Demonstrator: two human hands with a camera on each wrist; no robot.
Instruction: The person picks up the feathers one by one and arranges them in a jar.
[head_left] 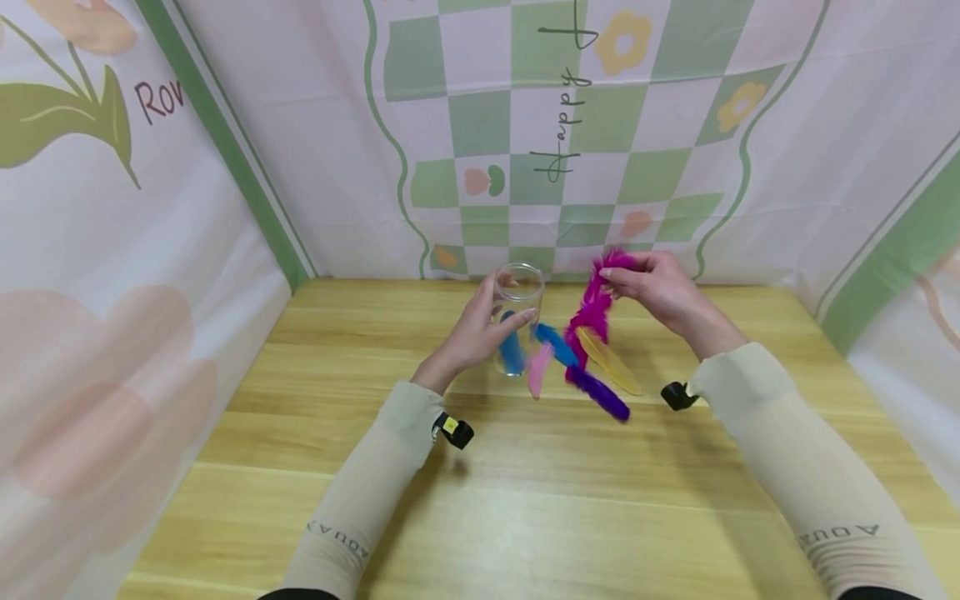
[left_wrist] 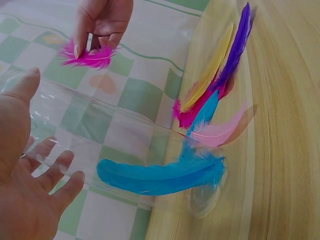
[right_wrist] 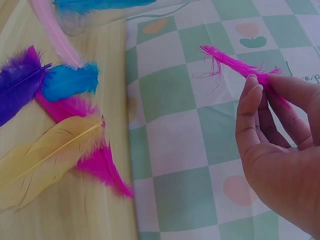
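My left hand [head_left: 474, 327] holds a clear, tall jar [head_left: 519, 293] upright on the table, its mouth facing up. Inside the jar stands a blue feather [left_wrist: 160, 177]. My right hand [head_left: 663, 290] pinches a magenta feather [right_wrist: 235, 62] between thumb and fingertips, above the table to the right of the jar. Beside the jar lies a loose group: a second blue feather [head_left: 557, 343], a light pink feather [head_left: 538, 371], a purple feather [head_left: 603, 397], a yellow feather [head_left: 611, 365] and more magenta feathers [right_wrist: 107, 170], partly covered by the yellow one.
The wooden table [head_left: 525, 500] ends at a hanging cloth [head_left: 480, 125] with a green checked print, close behind the jar. Patterned cloth also hangs at both sides. A small black camera sits on each wrist.
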